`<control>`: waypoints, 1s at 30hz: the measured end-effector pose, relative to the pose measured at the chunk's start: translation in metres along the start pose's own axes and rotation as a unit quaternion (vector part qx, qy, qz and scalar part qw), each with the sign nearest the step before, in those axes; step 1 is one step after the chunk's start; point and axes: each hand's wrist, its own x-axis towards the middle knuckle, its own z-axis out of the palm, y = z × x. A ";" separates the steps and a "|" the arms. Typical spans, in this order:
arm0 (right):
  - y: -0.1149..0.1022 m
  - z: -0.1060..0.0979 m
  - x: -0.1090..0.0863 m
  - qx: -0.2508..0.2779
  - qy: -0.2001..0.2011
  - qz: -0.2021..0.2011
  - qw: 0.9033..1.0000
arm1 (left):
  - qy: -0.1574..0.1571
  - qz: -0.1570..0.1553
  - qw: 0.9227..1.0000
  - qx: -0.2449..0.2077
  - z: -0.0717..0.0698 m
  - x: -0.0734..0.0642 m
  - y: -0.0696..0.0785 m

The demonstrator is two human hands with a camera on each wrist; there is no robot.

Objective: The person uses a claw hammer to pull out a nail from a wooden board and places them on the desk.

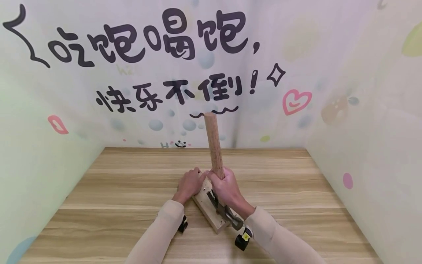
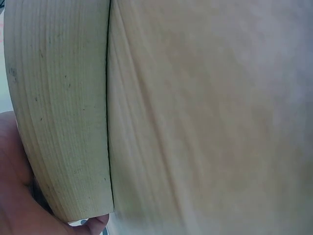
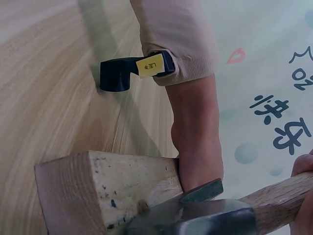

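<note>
A claw hammer [image 1: 225, 214] is held upright by its wooden handle [image 1: 212, 141], which my right hand [image 1: 229, 187] grips low down, near the metal head. The head lies over a thick wooden block [image 1: 206, 211], its claw toward the far end. Whether the claw has hold of a nail is hidden. My left hand [image 1: 191, 183] holds the far left end of the block. In the left wrist view, fingers [image 2: 93, 225] wrap the end of the block [image 2: 58, 107]. Small dark holes and marks dot the block's top [image 3: 132, 181] in the right wrist view.
The block lies slanted on a wood-grain table [image 1: 132, 176]. Behind and beside the table hang pale printed walls [image 1: 263, 121] with black lettering. A dark wrist camera [image 1: 242, 240] with a yellow label hangs below my right wrist, beside the block's near end.
</note>
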 end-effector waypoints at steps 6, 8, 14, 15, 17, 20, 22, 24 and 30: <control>-0.001 -0.003 -0.006 0.001 -0.001 -0.009 1.000 | -0.004 0.000 1.000 0.009 0.001 -0.001 0.002; -0.002 -0.003 -0.009 0.001 -0.003 -0.017 1.000 | -0.004 -0.002 1.000 0.005 0.000 -0.001 0.002; -0.003 -0.005 -0.015 0.001 -0.009 -0.069 0.998 | 0.003 -0.012 1.000 0.002 0.000 0.002 0.000; -0.003 -0.005 -0.016 0.004 -0.010 -0.080 0.997 | 0.003 -0.012 1.000 0.003 0.000 0.003 0.000; -0.003 -0.005 -0.018 0.012 -0.012 -0.099 0.995 | 0.000 -0.011 1.000 0.004 -0.001 0.003 0.000; -0.002 -0.007 -0.022 0.023 -0.010 -0.118 0.993 | -0.002 -0.012 1.000 0.004 0.000 0.001 0.001; -0.003 -0.008 -0.026 0.032 -0.006 -0.127 0.991 | -0.004 -0.011 1.000 0.004 0.000 0.000 0.002; -0.003 -0.010 -0.030 0.046 -0.005 -0.140 0.989 | -0.003 -0.010 1.000 0.005 0.001 0.000 0.002; -0.004 -0.019 -0.040 0.132 -0.009 -0.228 0.965 | -0.004 -0.009 1.000 0.013 0.003 0.001 0.001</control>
